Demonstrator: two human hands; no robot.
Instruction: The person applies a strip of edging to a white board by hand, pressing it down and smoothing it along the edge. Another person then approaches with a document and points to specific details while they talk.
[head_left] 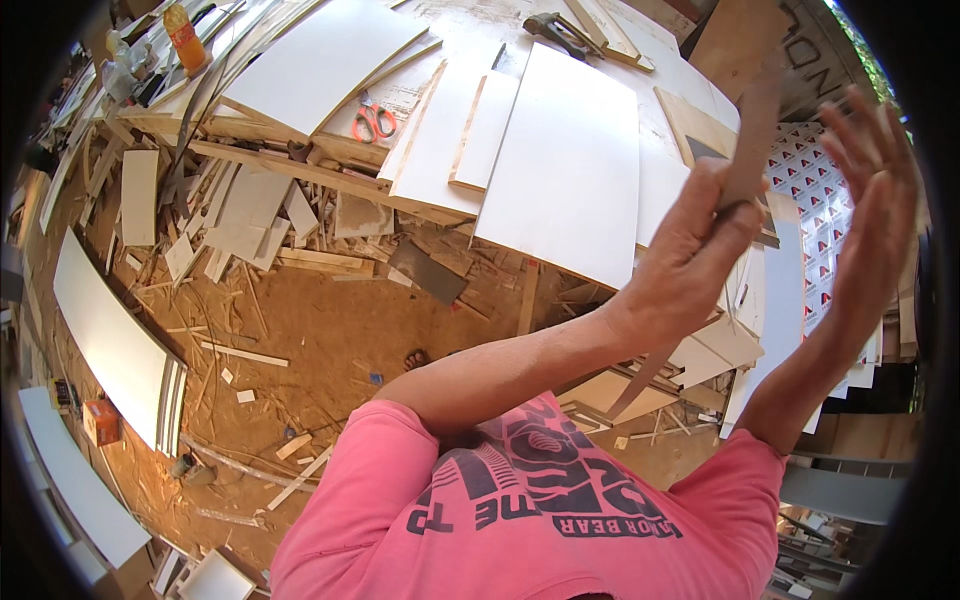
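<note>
My left hand (690, 235) is raised at the right of the workbench, thumb and fingers closed around a long, thin, flexible-looking brown strip (755, 140). The strip rises past the fist, where it is slightly blurred, and its other end hangs below my wrist. To the right, my right hand (868, 190) is held up with fingers apart and blurred by motion; nothing shows in it. Beneath my left hand a large white board (570, 160) lies across the bench, overhanging its near edge. Narrower white boards (482, 130) lie to its left.
Orange-handled scissors (373, 122), a dark tool (555, 36) and a bottle of orange liquid (184, 40) sit on the bench. Wood offcuts (250, 215) litter the brown floor. White panels (115, 340) lean at the left; a patterned sheet (822, 225) stands at the right.
</note>
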